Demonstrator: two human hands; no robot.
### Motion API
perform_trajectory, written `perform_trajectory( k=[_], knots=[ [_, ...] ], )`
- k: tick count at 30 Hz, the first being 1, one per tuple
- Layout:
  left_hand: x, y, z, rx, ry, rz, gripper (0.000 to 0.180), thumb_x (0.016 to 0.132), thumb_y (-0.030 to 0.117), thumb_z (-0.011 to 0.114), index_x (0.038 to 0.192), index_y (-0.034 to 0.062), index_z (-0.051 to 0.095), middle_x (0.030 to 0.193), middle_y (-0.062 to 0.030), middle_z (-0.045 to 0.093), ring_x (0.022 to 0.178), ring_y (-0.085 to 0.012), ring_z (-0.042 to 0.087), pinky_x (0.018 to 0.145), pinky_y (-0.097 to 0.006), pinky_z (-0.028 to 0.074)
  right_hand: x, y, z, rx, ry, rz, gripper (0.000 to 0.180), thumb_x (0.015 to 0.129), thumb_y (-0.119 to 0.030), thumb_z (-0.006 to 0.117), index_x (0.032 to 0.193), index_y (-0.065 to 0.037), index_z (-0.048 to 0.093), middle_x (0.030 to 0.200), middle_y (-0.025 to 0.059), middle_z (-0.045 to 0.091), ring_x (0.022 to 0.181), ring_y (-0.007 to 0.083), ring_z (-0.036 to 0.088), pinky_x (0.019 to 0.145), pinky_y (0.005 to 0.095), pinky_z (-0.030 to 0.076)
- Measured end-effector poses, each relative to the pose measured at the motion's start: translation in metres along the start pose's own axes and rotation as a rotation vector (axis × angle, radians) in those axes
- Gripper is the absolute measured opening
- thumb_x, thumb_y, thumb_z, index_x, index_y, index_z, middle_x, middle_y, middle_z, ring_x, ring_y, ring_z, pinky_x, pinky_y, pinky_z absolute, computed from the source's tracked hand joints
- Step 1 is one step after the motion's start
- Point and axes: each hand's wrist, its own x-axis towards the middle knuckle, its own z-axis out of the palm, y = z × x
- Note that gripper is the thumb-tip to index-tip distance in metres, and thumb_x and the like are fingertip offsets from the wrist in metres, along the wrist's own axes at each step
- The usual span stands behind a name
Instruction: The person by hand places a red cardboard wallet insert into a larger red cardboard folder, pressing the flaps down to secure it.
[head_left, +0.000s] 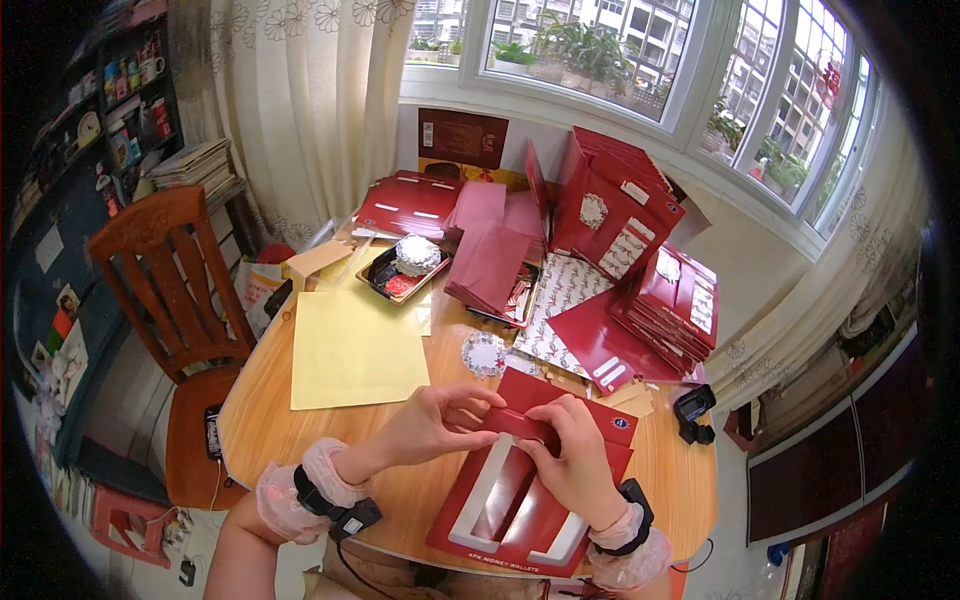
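Observation:
On the near part of the table lies a red cardboard package with pale L-shaped areas along its sides. Above its far part, both hands hold a small dark red card piece. My left hand has its thumb and fingers closed at the left end. At the right end, my right hand pinches it between thumb and fingers. Whether this piece is joined to the package cannot be told. Another red card sheet lies flat just beyond my right hand.
A yellow sheet lies at left. Beyond it a black tray holds round white patterned pieces. Stacked red packages and a patterned white sheet fill the far right. A black device sits by the right edge; a wooden chair stands left.

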Motion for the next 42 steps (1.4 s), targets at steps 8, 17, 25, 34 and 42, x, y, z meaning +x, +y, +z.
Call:
perform_trajectory(
  k=[8,17,25,34,42],
  knots=[
    [0.000,0.003,0.000,0.050,-0.055,-0.011,0.035,0.085,0.004,0.076,0.118,0.0015,0.064,0.093,-0.0046,0.071,0.087,-0.0070,0.065,0.079,-0.023,0.057,-0.001,-0.007,-0.002,-0.210,-0.009,-0.110,0.033,0.075,-0.009,0.074,0.104,-0.002,0.061,0.099,0.0129,0.055,0.094,0.0308,0.054,0.078,0.0403,0.043],
    [-0.002,0.005,0.000,-0.013,-0.062,-0.024,0.030,0.086,0.001,0.073,0.114,-0.0002,0.064,0.094,-0.0045,0.071,0.087,-0.0074,0.066,0.079,-0.022,0.056,0.003,-0.008,-0.005,-0.109,-0.082,-0.116,0.032,0.077,-0.008,0.072,0.103,-0.001,0.057,0.096,0.0147,0.052,0.092,0.0341,0.052,0.079,0.0415,0.043],
    [-0.001,-0.001,0.005,0.049,-0.057,0.004,0.029,0.087,0.006,0.075,0.114,0.0002,0.065,0.098,-0.0029,0.069,0.088,-0.0046,0.064,0.072,-0.018,0.053,0.003,-0.008,0.000,-0.056,-0.070,-0.115,0.028,0.076,-0.005,0.072,0.101,-0.001,0.058,0.094,0.0148,0.052,0.090,0.0344,0.053,0.078,0.0417,0.045],
    [-0.002,0.001,0.003,0.205,0.031,0.023,0.021,0.088,0.010,0.076,0.105,-0.0001,0.070,0.089,-0.0011,0.071,0.075,-0.0018,0.062,0.062,-0.017,0.050,0.000,-0.001,-0.022,0.102,-0.087,-0.033,0.038,0.080,-0.007,0.072,0.115,-0.002,0.059,0.105,0.0142,0.057,0.100,0.0331,0.055,0.086,0.0403,0.045],
    [0.003,0.001,-0.003,0.155,0.085,0.004,0.018,0.085,0.008,0.078,0.102,0.0030,0.073,0.087,0.0009,0.071,0.076,-0.0027,0.061,0.066,-0.019,0.051,-0.006,0.012,-0.037,-0.240,-0.200,-0.050,0.040,0.075,-0.004,0.073,0.113,-0.003,0.059,0.107,0.0112,0.055,0.102,0.0320,0.053,0.088,0.0412,0.044]
  ],
)
